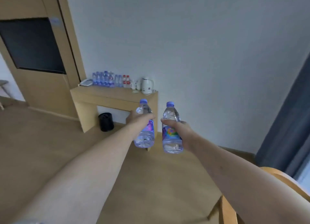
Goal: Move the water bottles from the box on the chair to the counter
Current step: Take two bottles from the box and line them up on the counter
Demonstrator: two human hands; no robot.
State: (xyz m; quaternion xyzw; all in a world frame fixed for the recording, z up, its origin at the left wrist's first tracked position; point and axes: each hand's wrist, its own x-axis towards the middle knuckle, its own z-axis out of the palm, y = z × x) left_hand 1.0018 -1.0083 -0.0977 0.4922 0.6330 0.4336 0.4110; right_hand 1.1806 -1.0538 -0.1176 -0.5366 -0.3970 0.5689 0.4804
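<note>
The left hand (136,119) has its fingers clamped on 1 clear plastic water bottle with a purple cap (144,124); the right hand (180,130) grips a matching second bottle (171,128). Both are upright in the air, near the far wooden worktop (107,92) carrying a row of bottles (107,80) and a white kettle (145,85)

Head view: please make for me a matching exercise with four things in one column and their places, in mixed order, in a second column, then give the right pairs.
Things:
1. kettle
2. bin
3. phone
4. held bottles

Places:
A. on the floor, beside the counter's leg
B. in the air, one in each hand
C. left end of the counter top
D. right end of the counter top

Pairs: 1-D, 2-A, 3-C, 4-B. The left hand and the right hand each hold one bottle upright.
</note>
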